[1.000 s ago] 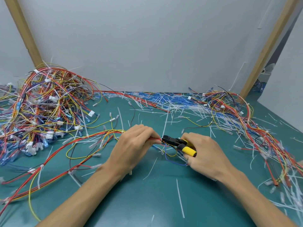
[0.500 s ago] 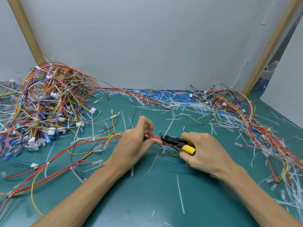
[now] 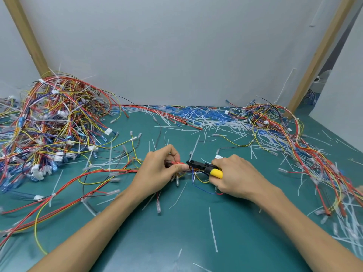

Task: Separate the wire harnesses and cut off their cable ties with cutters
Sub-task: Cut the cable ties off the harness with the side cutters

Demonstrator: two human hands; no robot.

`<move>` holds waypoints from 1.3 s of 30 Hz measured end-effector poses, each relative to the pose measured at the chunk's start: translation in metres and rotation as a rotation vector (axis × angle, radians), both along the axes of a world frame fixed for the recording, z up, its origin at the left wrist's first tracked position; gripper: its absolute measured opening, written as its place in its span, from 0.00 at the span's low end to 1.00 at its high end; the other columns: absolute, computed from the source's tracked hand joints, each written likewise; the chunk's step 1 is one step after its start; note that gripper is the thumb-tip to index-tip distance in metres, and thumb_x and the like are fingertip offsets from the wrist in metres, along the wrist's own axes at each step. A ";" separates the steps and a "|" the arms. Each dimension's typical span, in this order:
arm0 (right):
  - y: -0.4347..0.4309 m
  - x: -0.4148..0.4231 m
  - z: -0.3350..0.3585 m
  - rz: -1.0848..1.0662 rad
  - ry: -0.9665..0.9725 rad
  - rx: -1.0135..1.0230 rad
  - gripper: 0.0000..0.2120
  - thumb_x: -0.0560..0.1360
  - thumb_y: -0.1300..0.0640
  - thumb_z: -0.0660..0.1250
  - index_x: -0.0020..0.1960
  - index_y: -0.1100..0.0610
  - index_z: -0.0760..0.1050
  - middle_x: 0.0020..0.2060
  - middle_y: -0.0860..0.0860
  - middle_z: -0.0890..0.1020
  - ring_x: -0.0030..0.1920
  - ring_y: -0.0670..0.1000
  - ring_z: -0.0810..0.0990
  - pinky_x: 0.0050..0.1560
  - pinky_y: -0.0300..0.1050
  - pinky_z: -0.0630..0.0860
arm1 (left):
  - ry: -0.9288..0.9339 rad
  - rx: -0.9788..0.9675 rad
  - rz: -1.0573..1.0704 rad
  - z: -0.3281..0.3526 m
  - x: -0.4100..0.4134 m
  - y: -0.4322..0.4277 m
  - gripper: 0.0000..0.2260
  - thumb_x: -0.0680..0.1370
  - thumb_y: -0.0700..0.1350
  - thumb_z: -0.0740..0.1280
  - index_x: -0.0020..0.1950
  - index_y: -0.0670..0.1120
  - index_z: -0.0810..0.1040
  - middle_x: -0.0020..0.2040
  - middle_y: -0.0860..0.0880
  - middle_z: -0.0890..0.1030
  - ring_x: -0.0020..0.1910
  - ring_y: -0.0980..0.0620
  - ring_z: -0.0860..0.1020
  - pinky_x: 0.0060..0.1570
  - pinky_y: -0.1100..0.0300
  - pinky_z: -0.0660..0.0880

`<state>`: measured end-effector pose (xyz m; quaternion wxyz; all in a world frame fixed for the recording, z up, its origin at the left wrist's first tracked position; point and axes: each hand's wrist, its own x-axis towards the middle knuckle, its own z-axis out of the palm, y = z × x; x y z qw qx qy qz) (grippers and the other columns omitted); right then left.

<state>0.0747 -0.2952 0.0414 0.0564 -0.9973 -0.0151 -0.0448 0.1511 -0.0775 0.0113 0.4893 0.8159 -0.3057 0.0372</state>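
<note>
Teal-green desk [image 3: 196, 242], pale grey back wall [image 3: 176, 55] rising from its far edge, leaning wooden post [image 3: 25, 34] at far left, second wooden post [image 3: 318, 55] at far right, white side panel [image 3: 345, 85] beyond it, dark gap between them, contents unclear.

- No text, brand, number or sign can be read anywhere in my view
- The cutters [image 3: 206, 168] held in my right hand [image 3: 237, 177] show plain yellow and black surfaces with no legible mark
- The white connectors [image 3: 58, 156] among the wire harnesses [image 3: 49, 124] are too small and blurred for any print to be made out
</note>
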 end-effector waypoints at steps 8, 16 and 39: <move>0.000 0.004 -0.002 -0.010 0.009 0.019 0.13 0.73 0.44 0.64 0.35 0.51 0.69 0.31 0.49 0.72 0.32 0.50 0.70 0.29 0.46 0.59 | 0.013 0.023 0.020 0.001 -0.001 0.000 0.12 0.73 0.47 0.77 0.41 0.47 0.74 0.32 0.57 0.83 0.31 0.60 0.81 0.32 0.71 0.68; -0.001 0.004 -0.003 -0.016 0.007 0.029 0.12 0.72 0.46 0.64 0.35 0.53 0.71 0.29 0.50 0.72 0.31 0.50 0.71 0.29 0.46 0.60 | 0.007 0.018 0.013 0.002 -0.002 0.001 0.12 0.73 0.47 0.77 0.40 0.46 0.74 0.32 0.58 0.83 0.30 0.61 0.80 0.31 0.72 0.67; -0.008 -0.008 -0.014 -0.193 -0.382 0.475 0.14 0.76 0.51 0.70 0.36 0.52 0.69 0.26 0.49 0.73 0.31 0.50 0.71 0.33 0.45 0.68 | -0.121 -0.106 -0.021 0.004 -0.008 0.002 0.12 0.74 0.46 0.77 0.49 0.49 0.75 0.42 0.58 0.85 0.43 0.57 0.84 0.45 0.65 0.77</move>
